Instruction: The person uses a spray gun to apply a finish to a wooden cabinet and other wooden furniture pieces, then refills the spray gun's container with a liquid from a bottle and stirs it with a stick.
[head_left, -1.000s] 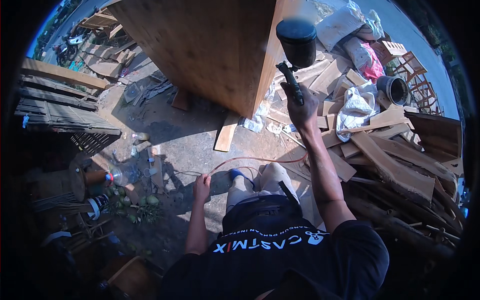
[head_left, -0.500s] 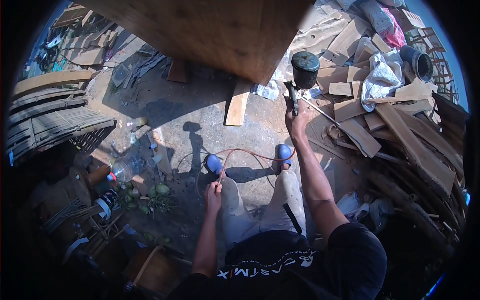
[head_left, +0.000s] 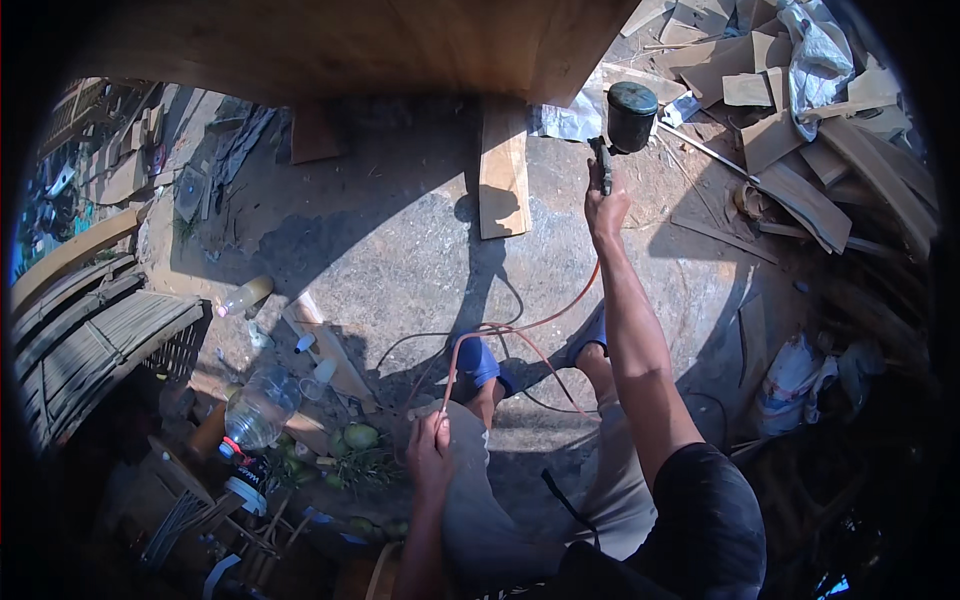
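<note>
My right hand is closed around the handle of a spray gun, its arm stretched forward. A dark round paint cup with a lid sits on top of the gun. From the gun an orange-red air hose loops down in front of my legs. My left hand, low by my left knee, is closed on that hose. Ahead, a large brown wooden piece with flat faces fills the upper edge. Its lower corner is close to the gun but apart from it.
Short boards stick out beneath the wooden piece. Wood scraps and a white sack heap at the right. At left are a slatted bamboo frame, a clear plastic jug and green fruit. The hose crosses by my blue shoes.
The view has shifted and my feet have moved. The wooden piece now spans more of the upper left. Both hands keep their holds on the spray gun and the hose.
</note>
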